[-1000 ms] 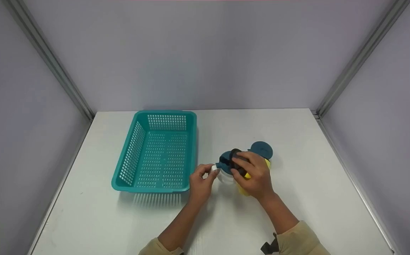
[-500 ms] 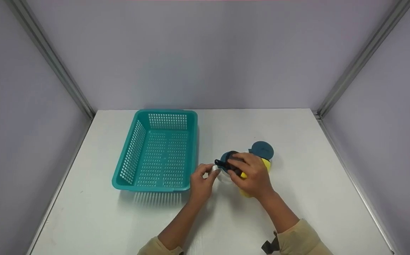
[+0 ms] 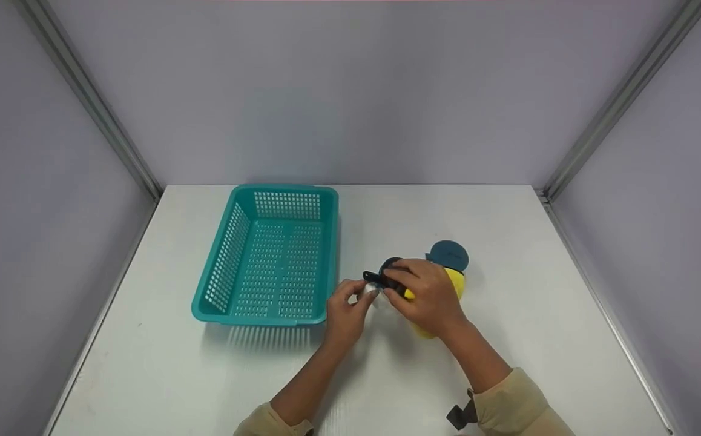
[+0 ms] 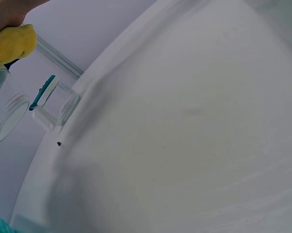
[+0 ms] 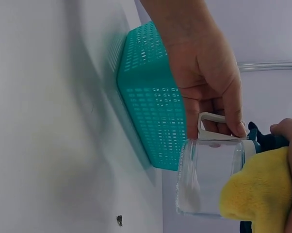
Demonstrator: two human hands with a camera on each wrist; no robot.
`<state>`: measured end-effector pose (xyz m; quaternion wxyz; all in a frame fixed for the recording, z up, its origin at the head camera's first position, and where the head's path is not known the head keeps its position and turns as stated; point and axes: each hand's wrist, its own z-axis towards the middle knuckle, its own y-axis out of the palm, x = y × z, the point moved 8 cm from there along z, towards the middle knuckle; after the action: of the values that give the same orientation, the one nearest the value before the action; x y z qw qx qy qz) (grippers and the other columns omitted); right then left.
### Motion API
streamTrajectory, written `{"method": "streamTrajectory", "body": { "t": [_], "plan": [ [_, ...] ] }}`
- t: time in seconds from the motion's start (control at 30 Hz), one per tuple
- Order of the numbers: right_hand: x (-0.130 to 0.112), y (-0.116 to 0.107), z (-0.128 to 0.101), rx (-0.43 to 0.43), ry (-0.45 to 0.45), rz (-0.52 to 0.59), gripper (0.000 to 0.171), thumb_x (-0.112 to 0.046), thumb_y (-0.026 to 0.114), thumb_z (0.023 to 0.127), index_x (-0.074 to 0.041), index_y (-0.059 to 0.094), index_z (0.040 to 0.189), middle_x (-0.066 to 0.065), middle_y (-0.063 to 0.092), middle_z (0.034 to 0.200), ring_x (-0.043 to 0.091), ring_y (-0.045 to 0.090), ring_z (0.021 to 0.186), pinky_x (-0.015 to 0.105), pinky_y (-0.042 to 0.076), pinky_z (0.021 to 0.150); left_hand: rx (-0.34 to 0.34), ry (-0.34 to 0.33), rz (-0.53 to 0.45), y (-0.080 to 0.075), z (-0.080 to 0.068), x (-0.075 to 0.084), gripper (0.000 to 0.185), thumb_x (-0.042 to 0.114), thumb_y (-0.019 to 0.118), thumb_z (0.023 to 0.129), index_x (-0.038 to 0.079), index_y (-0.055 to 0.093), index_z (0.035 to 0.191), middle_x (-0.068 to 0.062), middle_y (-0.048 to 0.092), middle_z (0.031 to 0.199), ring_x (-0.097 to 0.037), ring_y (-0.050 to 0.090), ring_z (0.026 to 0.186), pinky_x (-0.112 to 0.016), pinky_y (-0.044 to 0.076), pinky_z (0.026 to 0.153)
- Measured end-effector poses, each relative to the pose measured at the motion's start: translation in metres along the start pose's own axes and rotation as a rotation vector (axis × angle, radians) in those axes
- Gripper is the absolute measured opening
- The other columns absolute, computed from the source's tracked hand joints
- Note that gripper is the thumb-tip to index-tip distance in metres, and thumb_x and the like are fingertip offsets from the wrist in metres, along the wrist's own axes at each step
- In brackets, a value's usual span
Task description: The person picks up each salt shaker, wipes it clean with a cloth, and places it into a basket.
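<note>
Left hand (image 3: 343,315) fingers (image 5: 219,104) pinch the glass mug (image 5: 211,177) handle; right hand (image 3: 426,297) fingers curl round a yellow cloth (image 5: 260,194) at its mouth. Mug sits mid-counter (image 3: 508,339), just right of the teal basket (image 3: 269,260). Risk: the thin pinch slips while scrubbing, so the mug tips. Forearms converge from the near edge.

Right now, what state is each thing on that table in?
Clear jug: upright on the table, gripped by its handle.
Yellow cloth: pressed against the jug.
Teal basket: upright, nothing in it.
Round teal lid: off, lying apart behind the jug.
Left hand: grips the handle.
Right hand: holds the cloth.
</note>
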<state>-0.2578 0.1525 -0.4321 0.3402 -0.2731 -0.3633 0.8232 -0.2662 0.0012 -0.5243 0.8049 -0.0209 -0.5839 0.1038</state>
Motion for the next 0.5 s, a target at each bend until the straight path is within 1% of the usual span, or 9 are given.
{"method": "streamTrajectory", "body": {
  "t": [0.17,0.37,0.5],
  "plan": [
    [-0.0016,0.0018,0.0034,-0.035,0.02,-0.036,0.029,-0.039,0.07,0.088,-0.019,0.076,0.108,0.001,0.071,0.109,0.022,0.066,0.104,0.043,0.055,0.087,0.005,0.002,-0.004,0.0004,0.0,-0.0005,0.012,0.017,0.074,0.088,0.013,0.072,0.099,0.002,0.062,0.085,-0.01,0.055,0.081,-0.024,0.052,0.07],
    [-0.0022,0.0056,0.0051,-0.072,0.046,-0.092,0.031,-0.04,0.067,0.089,-0.018,0.075,0.109,0.002,0.071,0.11,0.023,0.066,0.105,0.043,0.055,0.088,0.01,0.001,0.004,0.0005,-0.0008,-0.0005,0.013,0.015,0.074,0.088,0.012,0.072,0.1,0.001,0.061,0.084,-0.01,0.054,0.081,-0.027,0.051,0.072],
    [-0.001,0.0082,0.006,-0.1,0.069,-0.117,0.032,-0.042,0.065,0.09,-0.018,0.074,0.11,0.001,0.071,0.11,0.023,0.066,0.105,0.043,0.055,0.087,0.008,-0.004,0.013,0.0011,-0.0018,-0.0026,0.014,0.017,0.073,0.089,0.012,0.072,0.102,0.003,0.061,0.085,-0.009,0.055,0.081,-0.027,0.052,0.073]
  ]
}}
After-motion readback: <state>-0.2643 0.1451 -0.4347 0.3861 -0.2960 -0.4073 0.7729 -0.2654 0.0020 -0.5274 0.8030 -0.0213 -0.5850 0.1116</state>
